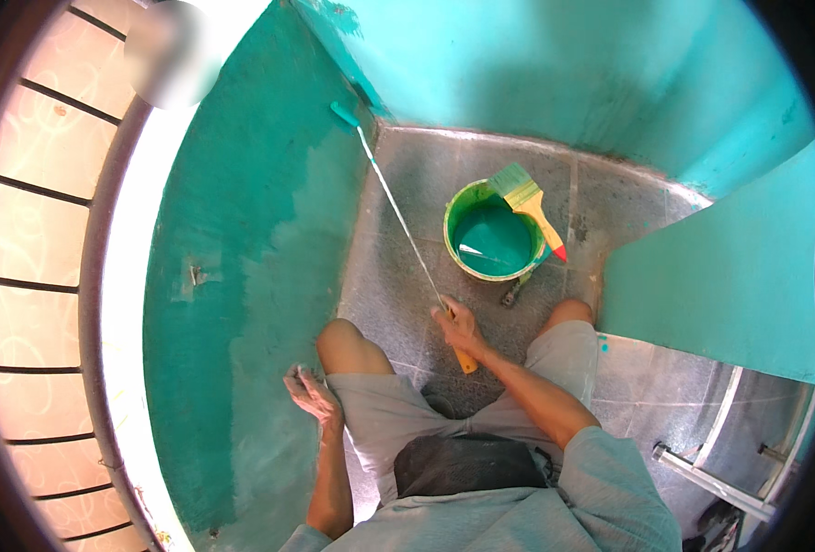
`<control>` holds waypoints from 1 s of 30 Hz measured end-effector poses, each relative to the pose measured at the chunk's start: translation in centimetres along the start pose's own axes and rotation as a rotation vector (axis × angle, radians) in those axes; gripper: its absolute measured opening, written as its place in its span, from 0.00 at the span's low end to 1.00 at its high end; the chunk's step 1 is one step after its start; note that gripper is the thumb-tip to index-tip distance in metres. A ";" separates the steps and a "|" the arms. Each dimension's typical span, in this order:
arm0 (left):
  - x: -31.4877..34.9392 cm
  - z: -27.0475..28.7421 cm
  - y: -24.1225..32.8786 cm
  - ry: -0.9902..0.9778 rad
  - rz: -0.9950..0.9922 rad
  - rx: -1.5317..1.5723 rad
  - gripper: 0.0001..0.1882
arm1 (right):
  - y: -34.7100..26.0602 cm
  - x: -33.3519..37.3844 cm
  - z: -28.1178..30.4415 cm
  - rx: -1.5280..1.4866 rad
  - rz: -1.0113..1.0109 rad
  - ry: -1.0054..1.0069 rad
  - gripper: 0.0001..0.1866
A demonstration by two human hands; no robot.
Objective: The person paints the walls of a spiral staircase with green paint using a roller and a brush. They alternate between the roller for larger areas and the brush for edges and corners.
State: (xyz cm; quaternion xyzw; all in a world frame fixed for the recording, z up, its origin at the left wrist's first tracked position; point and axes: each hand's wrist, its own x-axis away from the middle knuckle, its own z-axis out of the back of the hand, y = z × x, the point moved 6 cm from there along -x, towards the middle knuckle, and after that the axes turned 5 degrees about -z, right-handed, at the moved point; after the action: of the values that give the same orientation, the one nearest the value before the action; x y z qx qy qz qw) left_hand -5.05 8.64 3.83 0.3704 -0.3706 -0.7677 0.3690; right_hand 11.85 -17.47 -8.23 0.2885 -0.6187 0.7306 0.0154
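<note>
My right hand [460,328] is wrapped round the orange handle of a long, thin-stemmed paint roller [396,207]. Its small teal roller head rests at the left wall [233,248], close to the corner. Darker teal paint covers the upper part of that wall, with a paler, patchy area lower down. Beside my left knee, my left hand [314,394] is held near the wall with its fingers loosely bent apart and nothing in it. A bucket [451,241] of teal paint stands on the floor ahead. Across its rim lies a wide paintbrush [533,207] with a yellow, red-tipped handle.
Grey tiles [417,175] make up the floor. A light teal wall [564,83] closes the far side, and a teal panel [711,276] juts in from the right. A metal ladder [716,478] lies at lower right. A second tool [515,293] leans beside the bucket.
</note>
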 end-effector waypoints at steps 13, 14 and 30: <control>5.6 -4.6 -18.9 -0.432 0.960 0.539 0.21 | 0.4 -2.8 -0.9 -0.102 -0.182 0.055 0.23; 5.7 -4.4 -19.0 -0.457 0.952 0.487 0.21 | 0.6 -2.6 -1.0 -0.135 -0.193 0.031 0.21; 6.7 -1.9 -19.2 -0.924 0.338 -0.304 0.22 | 3.3 -2.6 -2.9 -0.157 -0.307 -0.044 0.14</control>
State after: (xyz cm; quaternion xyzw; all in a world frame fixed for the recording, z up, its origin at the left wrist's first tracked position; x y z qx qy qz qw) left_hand -12.10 11.11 -15.17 -0.1303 -0.4339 -0.8260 0.3354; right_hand 11.55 -14.72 -12.55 0.3932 -0.6226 0.6628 0.1356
